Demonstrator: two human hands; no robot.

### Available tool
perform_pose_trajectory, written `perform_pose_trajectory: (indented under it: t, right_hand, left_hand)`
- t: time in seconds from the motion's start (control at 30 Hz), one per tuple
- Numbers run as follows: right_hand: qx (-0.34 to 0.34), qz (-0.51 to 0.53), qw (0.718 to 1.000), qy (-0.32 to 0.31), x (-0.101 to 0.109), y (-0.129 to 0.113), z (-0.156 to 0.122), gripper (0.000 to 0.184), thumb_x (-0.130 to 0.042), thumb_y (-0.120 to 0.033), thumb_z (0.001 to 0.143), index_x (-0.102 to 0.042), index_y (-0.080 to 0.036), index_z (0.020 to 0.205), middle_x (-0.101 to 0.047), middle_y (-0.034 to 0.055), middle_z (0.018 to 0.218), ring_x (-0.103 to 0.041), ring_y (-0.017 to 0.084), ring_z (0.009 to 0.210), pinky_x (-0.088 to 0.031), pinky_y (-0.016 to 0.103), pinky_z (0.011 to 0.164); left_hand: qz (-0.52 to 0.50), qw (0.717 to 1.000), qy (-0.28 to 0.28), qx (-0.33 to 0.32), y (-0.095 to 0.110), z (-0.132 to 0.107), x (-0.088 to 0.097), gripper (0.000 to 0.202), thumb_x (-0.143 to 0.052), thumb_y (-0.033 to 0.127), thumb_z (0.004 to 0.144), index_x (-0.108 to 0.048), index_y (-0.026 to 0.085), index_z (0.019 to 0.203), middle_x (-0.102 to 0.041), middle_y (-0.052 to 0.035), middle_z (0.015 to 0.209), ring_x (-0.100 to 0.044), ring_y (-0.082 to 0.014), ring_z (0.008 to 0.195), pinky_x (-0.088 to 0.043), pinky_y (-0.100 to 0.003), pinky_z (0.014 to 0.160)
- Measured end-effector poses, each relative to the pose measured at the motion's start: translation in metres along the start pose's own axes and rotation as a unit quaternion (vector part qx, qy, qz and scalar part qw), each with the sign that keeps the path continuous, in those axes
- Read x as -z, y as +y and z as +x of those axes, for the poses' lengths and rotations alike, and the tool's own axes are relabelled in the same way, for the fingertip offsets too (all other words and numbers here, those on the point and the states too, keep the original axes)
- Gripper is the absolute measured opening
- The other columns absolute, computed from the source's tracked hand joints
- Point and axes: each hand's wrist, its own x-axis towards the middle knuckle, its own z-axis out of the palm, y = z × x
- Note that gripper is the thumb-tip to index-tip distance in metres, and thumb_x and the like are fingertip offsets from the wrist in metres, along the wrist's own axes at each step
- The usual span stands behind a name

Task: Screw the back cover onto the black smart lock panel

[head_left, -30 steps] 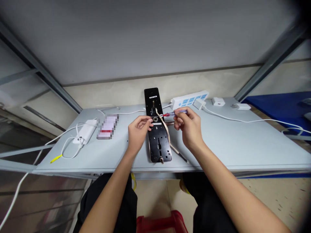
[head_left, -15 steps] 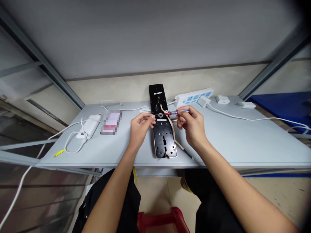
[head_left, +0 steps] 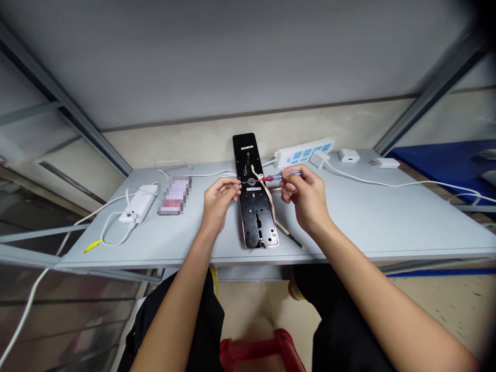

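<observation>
one screwdriver (head_left: 273, 177) in right hand (head_left: 307, 196), over black panel (head_left: 252, 212)

Light is soft (upper right corner black), the edges stretched and blurred.

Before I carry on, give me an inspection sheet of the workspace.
Surface: pale table.
Job's things: black panel on the table; red-collared screwdriver held over it.
Clutter: pixelated phone-like slab and white box at left; power strip and white chargers at right rear.
Hands: right hand grips the handle; left hand at the shaft's far end, grip unclear.
Cables: beige lead over the panel; white cables on both sides.
Surroundings: wall behind, red stool below.
Other people: nothing seen.
</observation>
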Motion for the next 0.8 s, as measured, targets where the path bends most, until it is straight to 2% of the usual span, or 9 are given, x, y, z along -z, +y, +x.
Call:
perform_pose_trajectory:
  t: [0.3,0.8]
  right_hand:
    - [-0.003,0.005,1.0,-0.02,0.001,-0.0021,-0.0025,0.011,-0.077,-0.025,0.071,-0.071,-0.022,0.08,-0.056,-0.007,0.054,-0.045,0.008,0.044,-0.036,0.023,0.045]
    - [0.003,0.004,1.0,-0.015,0.0068,-0.003,-0.0016,0.007,-0.074,-0.023,0.074,-0.069,-0.022,0.078,-0.054,-0.0077,0.053,-0.045,0.008,0.043,-0.036,0.023,0.046]
  left_hand:
    - [-0.062,0.998,-0.012,0.026,0.0004,-0.0041,-0.0023,0.025,-0.096,0.026,0.07,-0.079,0.017,0.087,-0.075,-0.0034,0.084,-0.066,-0.0112,0.075,-0.05,-0.022,0.069]
    - [-0.092,0.994,-0.031,0.041,-0.0023,-0.0011,-0.0077,0.026,-0.095,0.024,0.073,-0.074,0.018,0.087,-0.071,-0.0002,0.081,-0.067,-0.0103,0.075,-0.055,-0.022,0.074]
